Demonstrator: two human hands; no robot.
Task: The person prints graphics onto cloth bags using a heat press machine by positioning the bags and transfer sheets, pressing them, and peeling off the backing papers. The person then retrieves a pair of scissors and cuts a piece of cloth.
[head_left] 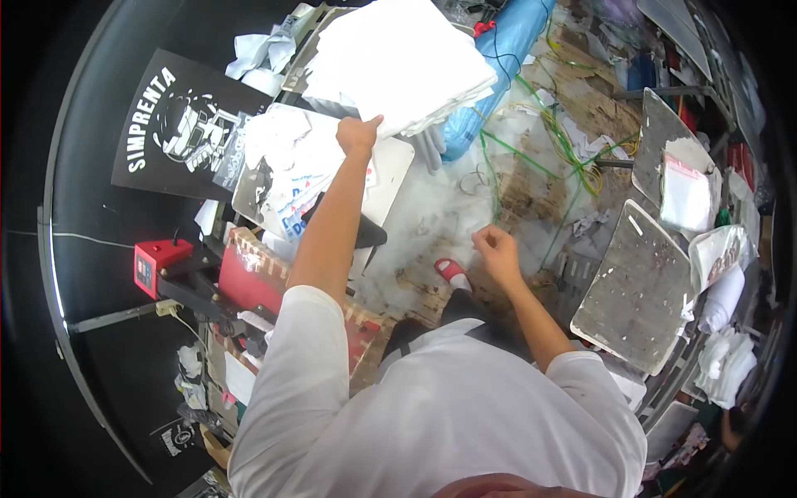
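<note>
A thick stack of white sheets, which look like folded cloth (398,62), lies on a board at the top of the view. My left hand (358,135) reaches out to its near corner, fingers curled in at the edge and closed on the top layer as far as I can see. My right hand (496,247) hangs in the air above the floor, loosely closed, and nothing shows in it. Below the stack, a pale board (394,170) carries crumpled white cloth (278,137) and printed sheets (299,199).
A red-and-black press machine (158,266) stands at the left beside a black sign (178,133). Behind, a blue plastic-wrapped roll (490,83) leans near green straps (531,153) on the littered floor. Grey platen boards (639,286) line the right side.
</note>
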